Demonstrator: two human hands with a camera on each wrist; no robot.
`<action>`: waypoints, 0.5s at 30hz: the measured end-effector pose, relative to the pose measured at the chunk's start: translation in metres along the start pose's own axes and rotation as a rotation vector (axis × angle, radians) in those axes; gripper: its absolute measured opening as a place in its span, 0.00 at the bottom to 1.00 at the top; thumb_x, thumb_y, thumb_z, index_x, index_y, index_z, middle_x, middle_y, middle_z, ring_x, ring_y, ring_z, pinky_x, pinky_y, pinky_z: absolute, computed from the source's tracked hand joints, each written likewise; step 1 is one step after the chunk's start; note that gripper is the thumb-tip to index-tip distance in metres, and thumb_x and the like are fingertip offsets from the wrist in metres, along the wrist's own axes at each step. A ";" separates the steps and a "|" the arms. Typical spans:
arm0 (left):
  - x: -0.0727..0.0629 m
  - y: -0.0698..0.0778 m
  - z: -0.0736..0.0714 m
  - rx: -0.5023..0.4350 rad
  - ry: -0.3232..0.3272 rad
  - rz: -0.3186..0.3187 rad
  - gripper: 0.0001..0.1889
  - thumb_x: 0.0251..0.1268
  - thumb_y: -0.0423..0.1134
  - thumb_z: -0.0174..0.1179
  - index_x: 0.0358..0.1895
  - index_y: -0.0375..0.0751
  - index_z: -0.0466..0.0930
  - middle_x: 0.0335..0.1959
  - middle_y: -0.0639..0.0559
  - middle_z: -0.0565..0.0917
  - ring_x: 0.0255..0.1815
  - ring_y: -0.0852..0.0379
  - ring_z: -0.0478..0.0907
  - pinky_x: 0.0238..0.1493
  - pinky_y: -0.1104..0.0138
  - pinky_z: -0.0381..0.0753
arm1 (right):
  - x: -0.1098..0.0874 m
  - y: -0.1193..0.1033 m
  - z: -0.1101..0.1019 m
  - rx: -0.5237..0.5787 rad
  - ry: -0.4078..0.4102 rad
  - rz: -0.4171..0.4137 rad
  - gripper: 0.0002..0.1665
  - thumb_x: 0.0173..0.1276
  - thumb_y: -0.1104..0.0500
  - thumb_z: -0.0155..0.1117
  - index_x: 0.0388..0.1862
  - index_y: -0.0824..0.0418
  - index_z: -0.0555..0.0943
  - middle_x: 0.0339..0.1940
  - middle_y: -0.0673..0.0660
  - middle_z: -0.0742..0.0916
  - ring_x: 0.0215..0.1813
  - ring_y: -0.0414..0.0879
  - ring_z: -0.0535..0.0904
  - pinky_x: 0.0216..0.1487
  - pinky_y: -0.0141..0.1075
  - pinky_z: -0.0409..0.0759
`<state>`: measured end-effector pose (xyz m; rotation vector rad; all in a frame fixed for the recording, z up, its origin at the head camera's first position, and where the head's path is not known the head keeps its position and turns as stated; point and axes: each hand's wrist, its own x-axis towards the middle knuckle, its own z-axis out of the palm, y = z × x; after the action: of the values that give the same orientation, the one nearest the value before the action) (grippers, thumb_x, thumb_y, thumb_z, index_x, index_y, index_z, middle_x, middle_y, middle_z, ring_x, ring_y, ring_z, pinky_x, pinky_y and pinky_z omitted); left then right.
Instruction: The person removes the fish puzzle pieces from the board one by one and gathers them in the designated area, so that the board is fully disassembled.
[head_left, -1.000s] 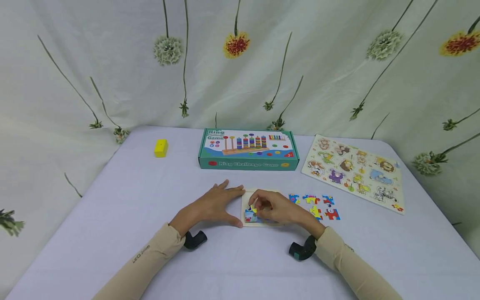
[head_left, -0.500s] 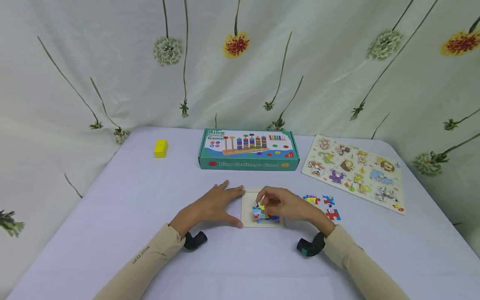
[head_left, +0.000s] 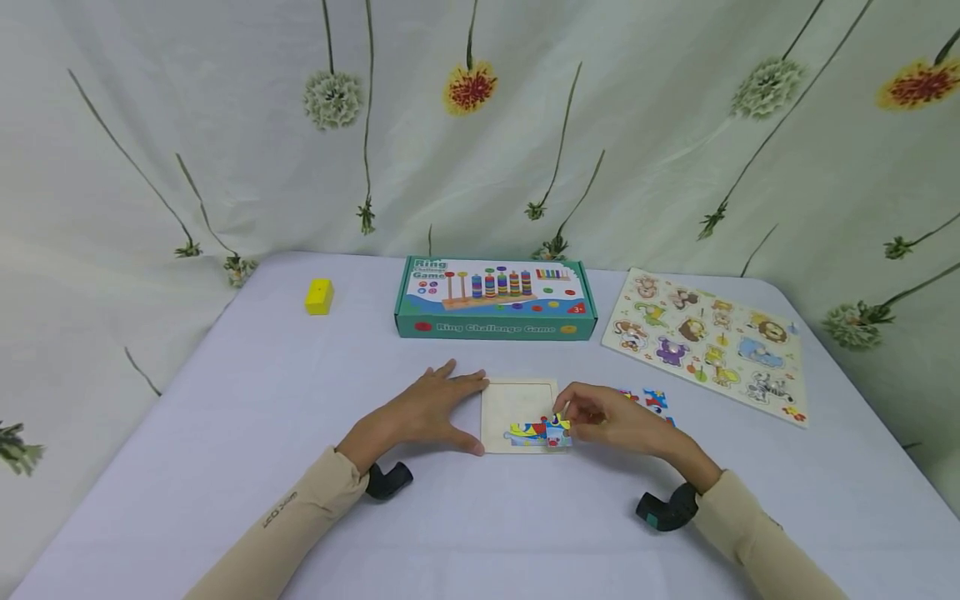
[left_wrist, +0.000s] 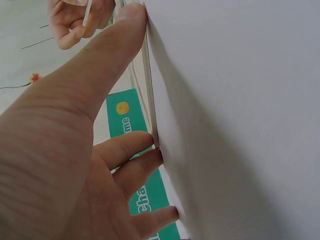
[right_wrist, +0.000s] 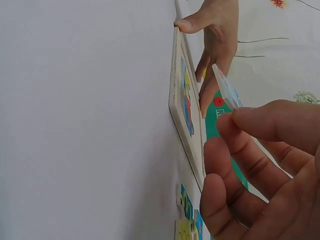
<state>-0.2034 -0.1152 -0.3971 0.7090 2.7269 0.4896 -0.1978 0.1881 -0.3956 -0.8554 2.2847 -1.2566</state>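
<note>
My right hand (head_left: 615, 419) pinches a jigsaw puzzle piece (head_left: 557, 434) between thumb and fingers, above the right edge of a square wooden puzzle board (head_left: 504, 402). In the right wrist view the held piece (right_wrist: 226, 86) is tilted and raised clear of the board. Joined colourful pieces (head_left: 527, 432) lie inside the board's frame, along its near side. My left hand (head_left: 427, 414) has its fingers spread, with thumb and fingertips touching the board's left edge. The left wrist view shows the thumb (left_wrist: 112, 45) and fingertips against that edge.
Several loose puzzle pieces (head_left: 656, 401) lie right of the board, partly hidden by the right hand. Behind stands a green Ring Challenge Game box (head_left: 495, 327). An animal peg puzzle (head_left: 705, 342) lies at the back right, a yellow block (head_left: 319, 297) at the back left.
My right hand has carried the pinched piece from the board's left part rightward to its right edge, uncovering the joined pieces. The left hand has stayed at the board's left edge.
</note>
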 end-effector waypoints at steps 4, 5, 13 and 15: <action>0.000 0.001 0.000 0.000 -0.004 -0.007 0.51 0.41 0.65 0.72 0.72 0.52 0.63 0.75 0.59 0.59 0.78 0.43 0.41 0.74 0.45 0.41 | -0.011 0.000 -0.004 -0.018 0.021 0.010 0.13 0.65 0.66 0.61 0.48 0.59 0.76 0.32 0.54 0.78 0.36 0.44 0.73 0.36 0.28 0.74; 0.000 0.002 0.000 0.000 -0.004 -0.008 0.51 0.41 0.64 0.72 0.72 0.52 0.63 0.75 0.59 0.59 0.78 0.43 0.41 0.75 0.46 0.41 | -0.014 0.001 -0.005 -0.021 0.022 0.012 0.13 0.65 0.66 0.61 0.48 0.60 0.76 0.32 0.53 0.78 0.35 0.44 0.74 0.36 0.28 0.74; 0.000 0.001 -0.001 -0.001 0.002 -0.001 0.51 0.41 0.64 0.72 0.72 0.52 0.63 0.75 0.58 0.59 0.78 0.43 0.41 0.75 0.46 0.41 | -0.039 0.007 -0.011 -0.030 0.038 0.051 0.13 0.66 0.65 0.61 0.49 0.59 0.75 0.31 0.53 0.79 0.34 0.42 0.75 0.36 0.30 0.75; 0.001 0.000 0.000 0.000 -0.002 -0.001 0.51 0.41 0.64 0.72 0.72 0.52 0.63 0.75 0.59 0.59 0.78 0.43 0.41 0.74 0.45 0.41 | -0.045 0.008 -0.011 -0.029 0.045 0.063 0.13 0.66 0.65 0.61 0.49 0.60 0.75 0.32 0.53 0.79 0.35 0.42 0.75 0.37 0.30 0.76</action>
<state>-0.2041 -0.1145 -0.3968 0.7082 2.7254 0.4887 -0.1743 0.2286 -0.3943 -0.7662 2.3514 -1.2297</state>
